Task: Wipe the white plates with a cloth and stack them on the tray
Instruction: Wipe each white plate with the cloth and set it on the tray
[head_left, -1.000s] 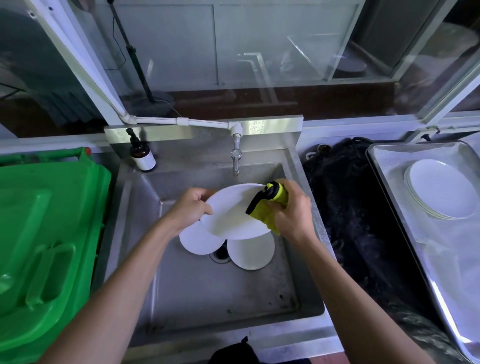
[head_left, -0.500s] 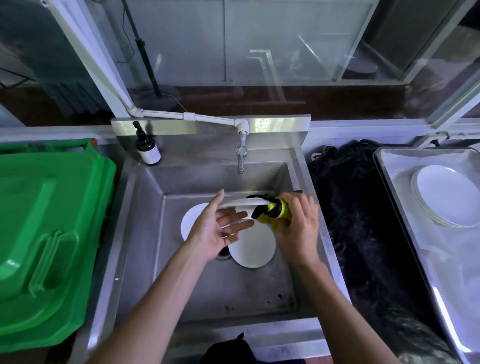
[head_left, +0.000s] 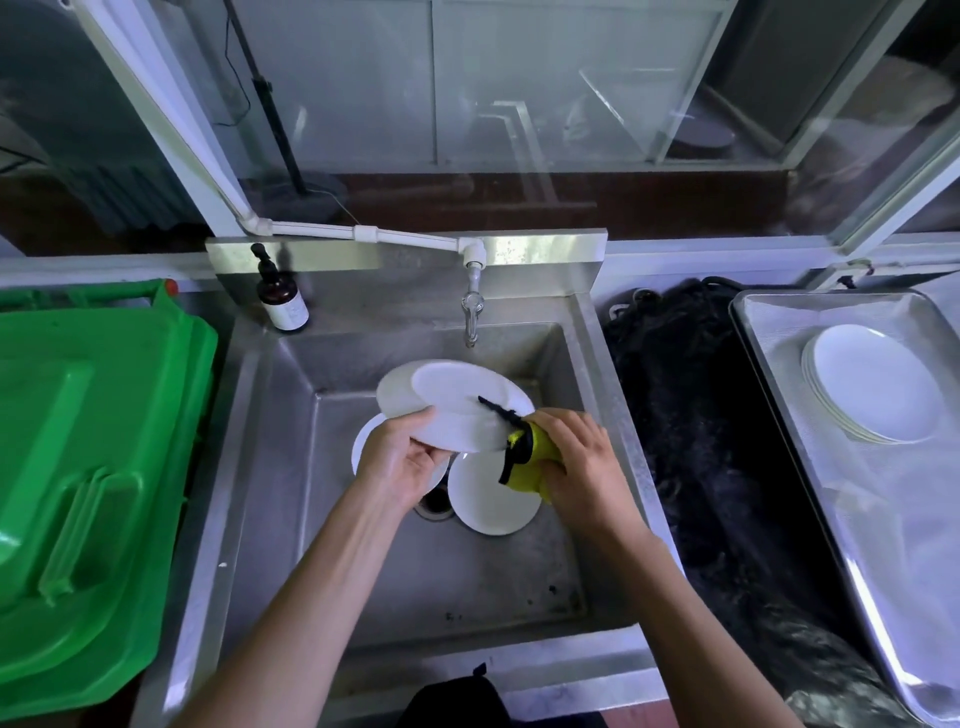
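Over the steel sink (head_left: 524, 577) my left hand (head_left: 402, 460) grips the near edge of a white plate (head_left: 452, 402), thumb on top. My right hand (head_left: 582, 462) holds a yellow cloth with black trim (head_left: 524, 457) against the plate's right edge. Two more white plates lie on the sink floor: one (head_left: 491, 499) just below the cloth, another (head_left: 363, 441) mostly hidden under my left hand. A stack of white plates (head_left: 878, 384) sits on the metal tray (head_left: 769, 332) at the far right.
A tap (head_left: 471, 312) hangs over the sink's back, with a brown pump bottle (head_left: 280, 301) on the ledge to its left. A green bin lid (head_left: 88, 467) fills the left side. A black bag (head_left: 701, 441) lies between sink and tray.
The plate was turned on edge half a second ago and now faces up again. My left hand has shifted to its near edge, and the cloth has stayed at the right rim.
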